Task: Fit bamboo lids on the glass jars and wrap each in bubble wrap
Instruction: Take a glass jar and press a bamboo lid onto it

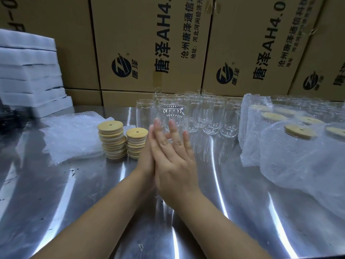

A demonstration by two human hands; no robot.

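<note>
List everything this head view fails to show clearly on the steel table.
Head view: left hand, mostly hidden behind the right hand pressed against it.
Head view: clear glass jars, rear rows overlap, count unreadable.
Head view: bubble-wrapped jars with bamboo lids, cut off by the right edge.
Head view: dark object, blurred, cut by the left edge.

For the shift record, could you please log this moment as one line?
left hand and right hand: palms together, holding nothing | bamboo lids: two stacks, untouched | glass jars: unlidded, behind | wrapped jars: right side
</note>
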